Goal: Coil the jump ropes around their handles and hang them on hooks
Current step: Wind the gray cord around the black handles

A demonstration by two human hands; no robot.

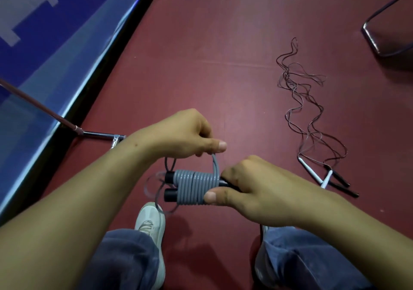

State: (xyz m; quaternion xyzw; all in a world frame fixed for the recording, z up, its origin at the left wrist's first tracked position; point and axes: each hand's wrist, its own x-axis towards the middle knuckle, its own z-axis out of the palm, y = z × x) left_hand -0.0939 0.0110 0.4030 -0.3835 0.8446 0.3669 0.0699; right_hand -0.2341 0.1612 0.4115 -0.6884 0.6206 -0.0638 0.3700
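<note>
**Floor** [223,44]: dark red sheet with a faint seam across it. It is open ahead of the person and offers the widest room for moving.

**Blue panel** [55,44]: glossy, with a black lower edge that bounds the floor on the left. A chrome rod [98,134] juts from under that edge close to the left forearm, so a swinging loop could catch on it.

**Left hand** [185,133]: held above the bundle. Its grip pinches the free run of the grey jump rope [194,184] between thumb and curled fingers, raising it in an arch over the coil.

**Right hand** [252,189]: its grip closes round the right end of the bundle, with the thumb pressed flat on the last turns.

**Thin ropes** [308,111]: a loose tangle on the floor to the right, well apart from the hands. Their slim white and black handles [339,182] lie crossed at the near end.

**Metal frame** [380,44]: a bent tube at the upper right corner, clear of the work.

**Grey jump rope**: held in the air between both hands, above a pale shoe [150,220]. It is wound in close turns round two black handles [169,194] lying side by side. The cord looks thick, smooth and springy, so the turns would probably loosen if the thumb lifted. The best hold is likely on the coil itself. A blurred tail hangs off the left end. No hooks are in view.
</note>
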